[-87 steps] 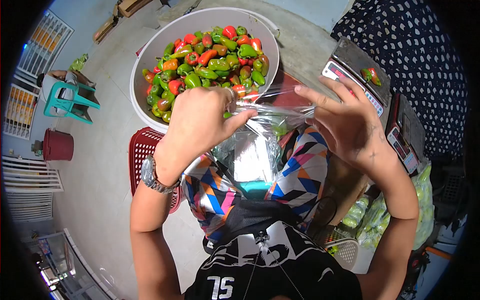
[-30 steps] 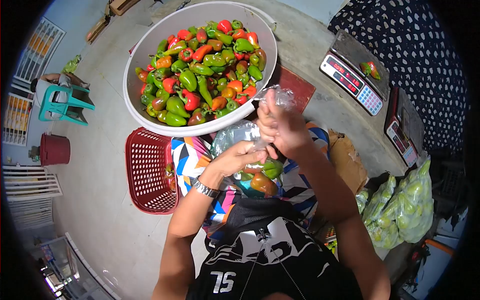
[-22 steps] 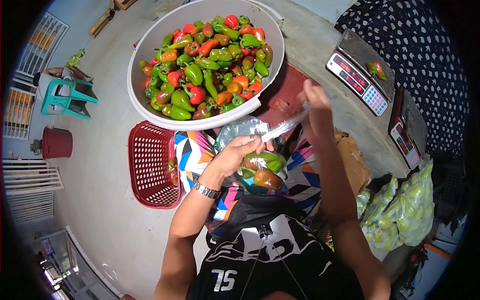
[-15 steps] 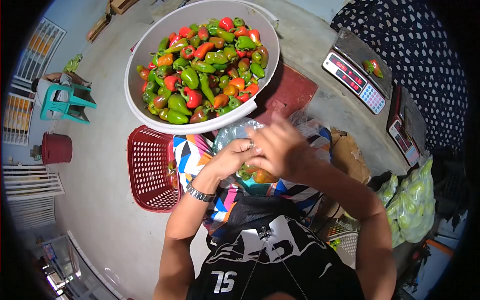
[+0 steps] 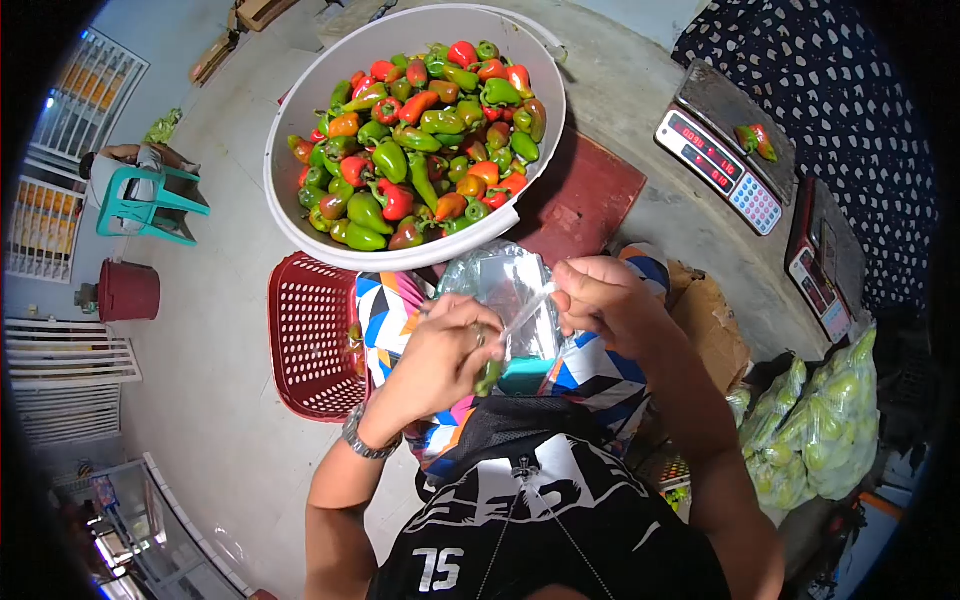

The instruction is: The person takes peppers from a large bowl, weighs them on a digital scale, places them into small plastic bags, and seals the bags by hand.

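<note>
My left hand [image 5: 450,345], with a watch on its wrist, is closed around a clear plastic bag above my lap. A bit of green pepper [image 5: 487,378] shows just below those fingers; the rest of the bag's contents is hidden. A twisted strip of clear plastic [image 5: 527,315] stretches from the left hand up to my right hand [image 5: 605,300], whose fingers pinch its end. Behind the hands lies a pile of clear plastic bags [image 5: 490,275] on my lap. Beyond it stands a large whitish tub [image 5: 278,195] heaped with green, red and orange peppers [image 5: 390,158].
A red perforated basket [image 5: 315,335] stands at my left, with bagged peppers in it. At right are two digital scales [image 5: 720,170] [image 5: 820,290]; the farther one bears a pepper [image 5: 757,141]. Filled green produce bags [image 5: 835,430] stand nearby. A person sits on a teal chair [image 5: 150,205].
My hands have moved apart, and the plastic is now pulled taut between them. The left hand has lowered slightly and covers the bagged peppers that showed before.
</note>
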`<state>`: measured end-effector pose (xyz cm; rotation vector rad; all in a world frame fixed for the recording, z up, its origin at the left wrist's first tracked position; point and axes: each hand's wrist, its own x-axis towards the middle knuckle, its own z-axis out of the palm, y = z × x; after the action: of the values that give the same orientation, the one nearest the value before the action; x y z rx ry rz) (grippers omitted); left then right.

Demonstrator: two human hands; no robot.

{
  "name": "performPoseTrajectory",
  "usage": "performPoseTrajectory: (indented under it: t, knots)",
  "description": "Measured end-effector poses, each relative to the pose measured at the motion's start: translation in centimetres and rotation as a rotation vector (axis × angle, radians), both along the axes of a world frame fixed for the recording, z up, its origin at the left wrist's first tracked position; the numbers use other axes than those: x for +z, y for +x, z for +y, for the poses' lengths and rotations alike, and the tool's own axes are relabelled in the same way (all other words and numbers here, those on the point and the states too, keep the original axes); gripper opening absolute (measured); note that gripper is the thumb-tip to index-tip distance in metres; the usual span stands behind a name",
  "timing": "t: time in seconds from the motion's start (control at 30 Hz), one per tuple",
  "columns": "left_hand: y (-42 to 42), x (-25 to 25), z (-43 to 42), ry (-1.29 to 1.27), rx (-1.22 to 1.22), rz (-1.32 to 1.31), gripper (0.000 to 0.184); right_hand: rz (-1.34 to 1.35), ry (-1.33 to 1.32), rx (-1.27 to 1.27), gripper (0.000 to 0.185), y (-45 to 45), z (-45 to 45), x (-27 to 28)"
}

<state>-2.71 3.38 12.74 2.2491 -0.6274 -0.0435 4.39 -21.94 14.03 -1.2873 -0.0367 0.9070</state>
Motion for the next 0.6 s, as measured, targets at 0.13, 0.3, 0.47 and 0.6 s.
performPoseTrajectory:
  t: [0.13, 0.3, 0.47, 0.6]
  knots:
    - [3.1, 1.7, -3.6, 0.153, 0.203, -0.303, 0.002, -0.020, 0.160, -0.141, 0.041, -3.7, -0.6, 2.0]
    - [6.2, 6.2, -9.5, -0.477, 0.022, -0.187, 0.011, 0.055, 0.694, 0.117, 0.045, -8.9, 1.0, 0.4]
    - [5.5, 6.3, -9.6, -0.846, -0.575, 0.495, 0.011, -0.068, 0.554, 0.007, 0.038, -6.7, 0.8, -3.9]
    - [7.4, 2.2, -5.8, -0.812, -0.518, 0.504, 0.013, -0.385, 0.027, -0.021, 0.034, -3.2, -4.6, -3.4]
